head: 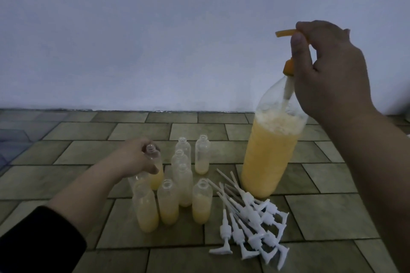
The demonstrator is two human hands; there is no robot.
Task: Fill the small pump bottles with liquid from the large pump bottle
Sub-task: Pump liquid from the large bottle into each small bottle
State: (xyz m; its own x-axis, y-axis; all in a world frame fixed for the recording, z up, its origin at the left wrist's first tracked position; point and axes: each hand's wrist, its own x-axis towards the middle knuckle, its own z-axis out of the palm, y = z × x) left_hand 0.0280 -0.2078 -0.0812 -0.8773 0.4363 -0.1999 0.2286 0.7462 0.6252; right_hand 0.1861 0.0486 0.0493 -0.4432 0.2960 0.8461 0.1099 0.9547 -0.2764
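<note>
right hand (328,68) hides large bottle's pump head (286,33).

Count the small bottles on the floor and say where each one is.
9 visible: one gripped by the left hand, one low behind that wrist, three in front, four behind in the middle. Others may be hidden.

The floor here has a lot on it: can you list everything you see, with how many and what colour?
large pump bottle: one, clear with an orange pump, mostly full of yellow-orange liquid, standing right of centre.
small bottles: about nine, clear, open-necked, partly filled with yellow liquid, clustered at centre.
pump heads: a loose white pile, too tangled to count, beside the large bottle's base.
tiled floor: greenish-brown tiles.
wall: pale, behind.
left hand: black sleeve, holds one small bottle in the cluster.
right hand: pinches the orange pump top.
</note>
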